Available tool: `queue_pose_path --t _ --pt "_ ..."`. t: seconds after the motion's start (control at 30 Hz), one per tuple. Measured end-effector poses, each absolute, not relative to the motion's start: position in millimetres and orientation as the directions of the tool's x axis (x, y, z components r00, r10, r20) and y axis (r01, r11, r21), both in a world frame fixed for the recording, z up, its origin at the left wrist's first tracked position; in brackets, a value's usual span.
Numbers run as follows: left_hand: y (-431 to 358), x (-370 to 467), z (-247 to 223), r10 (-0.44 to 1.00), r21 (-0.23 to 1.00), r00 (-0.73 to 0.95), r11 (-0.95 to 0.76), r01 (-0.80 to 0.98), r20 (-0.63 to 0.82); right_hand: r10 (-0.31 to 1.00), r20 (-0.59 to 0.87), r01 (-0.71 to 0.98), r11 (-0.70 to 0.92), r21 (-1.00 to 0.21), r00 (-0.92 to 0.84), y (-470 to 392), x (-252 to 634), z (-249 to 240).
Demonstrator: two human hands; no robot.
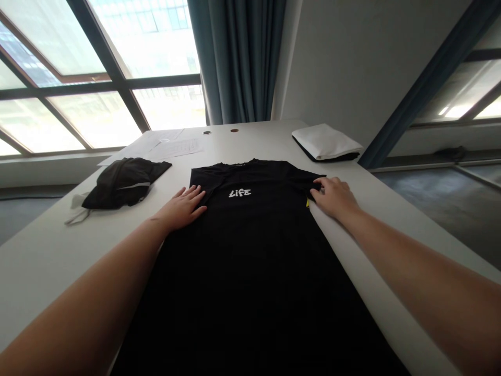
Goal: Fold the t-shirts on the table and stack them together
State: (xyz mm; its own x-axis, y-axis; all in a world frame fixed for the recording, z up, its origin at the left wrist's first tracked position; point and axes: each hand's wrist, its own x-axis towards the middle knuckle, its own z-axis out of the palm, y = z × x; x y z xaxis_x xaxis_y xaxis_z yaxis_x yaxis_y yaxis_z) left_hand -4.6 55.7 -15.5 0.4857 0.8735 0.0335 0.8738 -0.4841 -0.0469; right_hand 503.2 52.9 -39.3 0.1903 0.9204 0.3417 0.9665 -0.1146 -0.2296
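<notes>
Shirt (250, 250), black and short-sleeved, lies flat on the white table (35, 266) between the two hands, its long axis running away from the wearer of the camera, collar (238, 165) at the far end and lower end out of view. The left hand (187, 208) rests palm down by the left sleeve (203, 177), fingers apart and gripping nothing. The right hand (333, 196) is at the end of the right sleeve (305, 176) — thumb and forefinger at the cloth, though I cannot tell whether they pinch it. Both hands are at the far part, either side of the white print (239, 193). Something yellow (307, 204) shows just below the right sleeve. A dark bundle (121, 183) lies on the left, papers (176, 149) beyond it, folded white cloth (326, 140) at far right — past these, a bright window (164, 36), a blue curtain (238, 62) and a wall (352, 62)
</notes>
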Motion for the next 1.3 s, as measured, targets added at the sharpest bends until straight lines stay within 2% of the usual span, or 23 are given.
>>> queue_pose_path --t 0.13,0.23,0.33,0.5,0.57,0.73,1.0,1.2,1.3 --pt "46.5 19.9 -22.6 0.925 -0.1 0.38 -0.376 0.921 0.02 0.9 0.309 0.94 -0.236 -0.247 0.307 54.5 507.2 -39.0" --pt "42.2 28.3 -26.3 0.944 -0.085 0.331 -0.329 0.941 0.012 0.92 0.275 0.944 -0.208 -0.255 0.278 58.5 510.2 -41.0" --pt "41.4 29.5 -26.3 0.949 -0.045 0.314 -0.313 0.949 0.016 0.92 0.308 0.943 -0.147 -0.299 0.242 65.5 511.8 -41.7" --pt "43.7 26.9 -22.9 0.949 -0.005 0.311 -0.311 0.95 0.046 0.868 0.307 0.836 -0.194 -0.513 0.39 78.4 510.4 -34.7" --pt "44.3 26.5 -22.1 0.952 -0.004 0.304 -0.304 0.953 0.039 0.85 0.32 0.806 -0.186 -0.562 0.42 80.9 508.4 -31.4" --pt "44.9 25.2 -23.3 0.952 0.008 0.303 -0.303 0.953 0.052 0.863 0.351 0.841 -0.14 -0.523 0.362 77.1 499.9 -27.4" --pt "49.6 20.7 -30.5 0.948 0.033 0.305 -0.31 0.95 0.094 0.901 0.381 0.726 0.118 -0.677 0.208 76.7 497.5 -34.7" --pt "47.9 22.5 -25.0 0.952 0.031 0.3 -0.303 0.953 0.064 0.925 0.349 0.715 0.142 -0.685 0.151 84.0 500.9 -35.3" --pt "47.1 23.4 -22.6 0.934 -0.008 0.35 -0.35 0.937 0.067 0.908 0.364 0.744 0.096 -0.662 0.206 81.5 498.1 -31.5"
